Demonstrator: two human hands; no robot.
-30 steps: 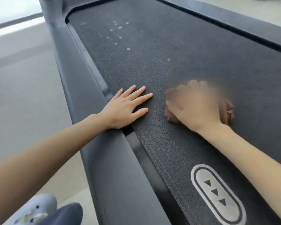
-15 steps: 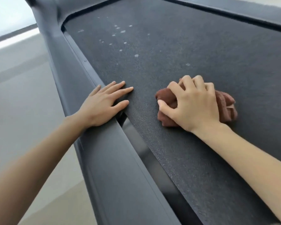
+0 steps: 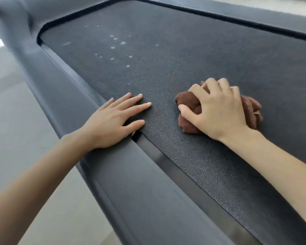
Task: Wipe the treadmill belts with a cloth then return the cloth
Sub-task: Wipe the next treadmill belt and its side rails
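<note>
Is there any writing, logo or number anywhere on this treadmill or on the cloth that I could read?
None: no word, brand, number or sign shows in this view.
Treadmill belt: only pale specks, not letters.
Side rail: plain.
Brown cloth under the right hand: no tag visible.
Left hand: flat, covering no visible print.

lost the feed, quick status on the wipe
Right hand clamped on brown cloth, pressed to treadmill belt. Left hand flat, empty. Pale specks ahead, unwiped.
</note>
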